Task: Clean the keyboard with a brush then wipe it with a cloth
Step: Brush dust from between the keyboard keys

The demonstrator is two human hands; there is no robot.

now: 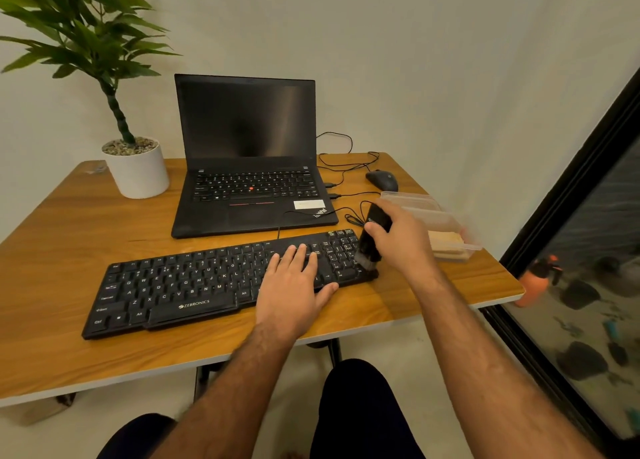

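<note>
Head view, one desk scene. Item: black keyboard (221, 282), lying slightly askew on a wooden table (62, 348), in front of an open laptop (249, 161). Left hand (294, 285): palm down, fingers spread flat on the keys right of centre, gripping nothing, forearm reaching in from below. Right hand (401, 240): wrapped around a dark brush (372, 240), handle tilted up and away, pale bristles touching the keyboard's right end at the number pad. Clear plastic container (446, 230) just behind that hand; mouse (382, 180) farther back.
</note>
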